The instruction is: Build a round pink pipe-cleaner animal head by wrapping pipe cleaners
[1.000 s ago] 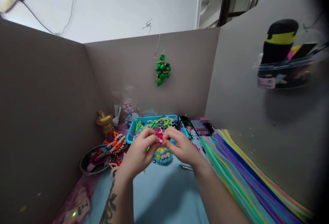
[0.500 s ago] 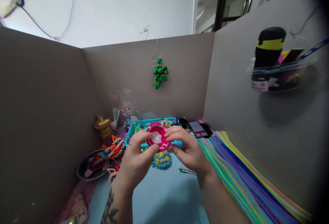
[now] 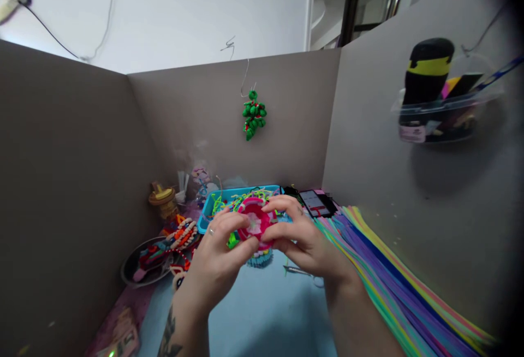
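Note:
Between my hands is a small round pink bowl-shaped piece (image 3: 254, 221) with a pale flower-like centre, held above the table. My left hand (image 3: 223, 250) grips its left side, thumb at the lower edge and fingers at the rim. On the right, my right hand (image 3: 301, 234) has its fingers and thumb closed on the opposite rim. Below and behind the piece, a fuzzy light-blue piece (image 3: 261, 260) lies on the table, partly hidden. Scissors (image 3: 298, 271) rest to the right, under my right wrist.
Behind my hands stands a blue tray (image 3: 203, 220) of bright scraps. Long coloured pipe cleaners (image 3: 380, 275) lie along the right, near a phone (image 3: 313, 203). At left is a metal bowl (image 3: 126, 275) of fuzzy pieces. Grey partitions (image 3: 184, 111) enclose the table; a green ornament (image 3: 254, 114) hangs on one.
The pink piece has moved slightly right and down and is tilted more. My right fingers have shifted further over its rim. The view has shifted a little.

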Demonstrator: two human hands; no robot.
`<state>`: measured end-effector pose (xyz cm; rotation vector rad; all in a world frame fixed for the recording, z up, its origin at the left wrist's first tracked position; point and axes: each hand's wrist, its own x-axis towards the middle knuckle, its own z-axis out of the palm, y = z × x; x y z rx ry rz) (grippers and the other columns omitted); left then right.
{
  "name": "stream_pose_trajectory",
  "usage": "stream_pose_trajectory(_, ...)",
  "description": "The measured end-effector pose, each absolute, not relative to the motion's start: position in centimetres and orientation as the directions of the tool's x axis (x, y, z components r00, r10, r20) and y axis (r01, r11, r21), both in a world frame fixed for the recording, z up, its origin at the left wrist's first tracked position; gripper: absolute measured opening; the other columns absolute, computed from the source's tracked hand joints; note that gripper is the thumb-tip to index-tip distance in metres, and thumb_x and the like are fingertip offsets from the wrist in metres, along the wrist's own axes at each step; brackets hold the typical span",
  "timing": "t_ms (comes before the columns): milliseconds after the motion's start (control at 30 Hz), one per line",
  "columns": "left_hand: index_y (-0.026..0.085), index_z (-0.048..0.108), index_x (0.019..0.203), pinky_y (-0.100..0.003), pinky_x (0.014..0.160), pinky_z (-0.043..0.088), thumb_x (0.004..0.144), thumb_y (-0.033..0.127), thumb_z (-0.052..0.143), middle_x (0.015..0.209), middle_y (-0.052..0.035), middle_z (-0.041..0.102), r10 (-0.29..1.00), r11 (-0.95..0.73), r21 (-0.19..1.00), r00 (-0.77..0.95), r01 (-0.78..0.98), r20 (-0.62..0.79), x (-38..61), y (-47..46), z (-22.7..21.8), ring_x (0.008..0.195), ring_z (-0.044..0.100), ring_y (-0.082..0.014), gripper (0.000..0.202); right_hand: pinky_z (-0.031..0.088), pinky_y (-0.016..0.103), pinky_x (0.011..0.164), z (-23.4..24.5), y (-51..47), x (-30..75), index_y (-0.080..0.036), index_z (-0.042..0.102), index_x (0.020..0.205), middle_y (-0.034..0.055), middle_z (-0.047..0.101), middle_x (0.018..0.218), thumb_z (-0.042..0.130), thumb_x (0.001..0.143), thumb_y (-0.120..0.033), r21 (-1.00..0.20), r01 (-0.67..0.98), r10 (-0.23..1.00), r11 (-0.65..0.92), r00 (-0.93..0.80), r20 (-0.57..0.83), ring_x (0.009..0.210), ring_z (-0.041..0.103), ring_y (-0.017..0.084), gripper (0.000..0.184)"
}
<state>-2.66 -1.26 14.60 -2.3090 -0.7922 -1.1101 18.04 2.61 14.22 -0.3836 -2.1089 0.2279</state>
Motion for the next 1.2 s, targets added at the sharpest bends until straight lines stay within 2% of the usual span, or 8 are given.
stream_pose_trajectory(200, 0.026, 0.059, 0.098, -0.046, 0.098, 0.042, 0.082, 0.010, 0.056, 0.108, -0.0034, 0.050, 0.314, -0.731, -0.122, 0.489, 0.672, 0.814, -2.7, -1.3, 14.5, 0.103, 0.051, -0.0176, 0.023, 0.033, 0.047, 0.103, 13.9, 3.0, 18.1, -0.025, 0.062, 0.086, 0.0057, 0.051, 0.109, 0.057, 0.085, -0.021, -0.295, 0.214, 0.363, 0.931, -0.462, 0.809, 0.113, 0.044, 0.024, 0.007)
stream_pose_trajectory(467, 0.024, 0.059, 0.096, -0.041, 0.094, 0.045, 0.085, 0.009, 0.051, 0.108, -0.0047, 0.049, 0.327, -0.718, -0.133, 0.500, 0.683, 0.802, -2.7, -1.1, 14.6, 0.104, 0.051, -0.0172, 0.021, 0.042, 0.040, 0.088, 13.4, 3.2, 17.6, -0.024, 0.061, 0.079, 0.0036, 0.056, 0.087, 0.058, 0.084, -0.021, -0.310, 0.221, 0.374, 0.925, -0.374, 0.849, 0.096, 0.048, 0.022, 0.006)
stream_pose_trajectory(767, 0.022, 0.060, 0.091, -0.031, 0.085, 0.048, 0.084, 0.007, 0.052, 0.105, -0.0051, 0.048, 0.406, -0.735, -0.009, 0.450, 0.678, 0.795, -2.9, -0.4, 14.5, 0.102, 0.051, -0.0173, 0.018, 0.040, 0.043, 0.093, 13.3, 3.7, 17.4, -0.025, 0.061, 0.087, 0.0043, 0.057, 0.096, 0.057, 0.085, -0.021, -0.314, 0.196, 0.367, 0.929, -0.375, 0.851, 0.103, 0.048, 0.022, 0.006)
stream_pose_trajectory(1000, 0.024, 0.059, 0.095, -0.032, 0.084, 0.048, 0.085, 0.009, 0.050, 0.106, -0.0058, 0.049, 0.455, -0.754, 0.080, 0.430, 0.651, 0.780, -3.0, -0.2, 14.1, 0.102, 0.052, -0.0185, 0.020, 0.039, 0.043, 0.095, 13.5, 3.6, 17.5, -0.024, 0.060, 0.087, 0.0045, 0.059, 0.098, 0.058, 0.084, -0.021, -0.330, 0.191, 0.380, 0.924, -0.398, 0.835, 0.103, 0.050, 0.022, 0.005)
stream_pose_trajectory(1200, 0.024, 0.058, 0.095, -0.031, 0.085, 0.046, 0.085, 0.007, 0.051, 0.107, -0.0054, 0.049, 0.477, -0.754, 0.096, 0.440, 0.650, 0.761, -3.2, -0.2, 13.8, 0.103, 0.051, -0.0177, 0.021, 0.035, 0.043, 0.098, 13.5, 3.4, 17.4, -0.024, 0.058, 0.084, 0.0041, 0.058, 0.104, 0.056, 0.084, -0.017, -0.347, 0.190, 0.396, 0.918, -0.442, 0.805, 0.106, 0.048, 0.021, 0.007)
